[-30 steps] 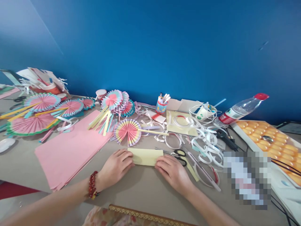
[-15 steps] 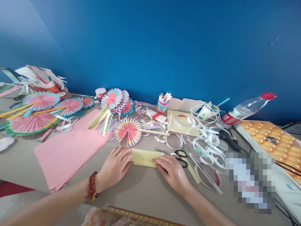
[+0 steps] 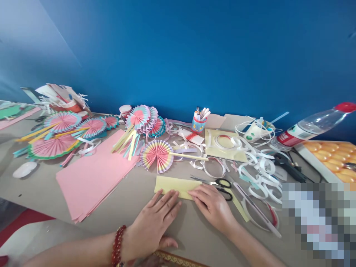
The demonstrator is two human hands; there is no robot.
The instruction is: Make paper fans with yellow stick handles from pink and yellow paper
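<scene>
A strip of folded yellow paper (image 3: 169, 183) lies flat on the table before me. My left hand (image 3: 155, 218) is spread out, its fingertips touching the paper's near edge. My right hand (image 3: 213, 207) rests on the paper's right end, thumb and fingers together on it. Just beyond the right hand lie black-handled scissors (image 3: 222, 183), their blades pointing left. Above the strip sits a pleated pink, yellow and purple paper fan (image 3: 157, 155) with a yellow stick handle.
Pink paper sheets (image 3: 94, 174) lie left of my hands, with finished fans (image 3: 52, 144) farther left. White paper curls (image 3: 261, 167), a glue gun (image 3: 289, 167) and a plastic bottle (image 3: 308, 128) are at right. A pen cup (image 3: 198, 124) stands by the wall.
My left hand has moved off the paper's left end, toward me and right, and its fingers have spread. My right hand stays at the right end. The view has shifted slightly.
</scene>
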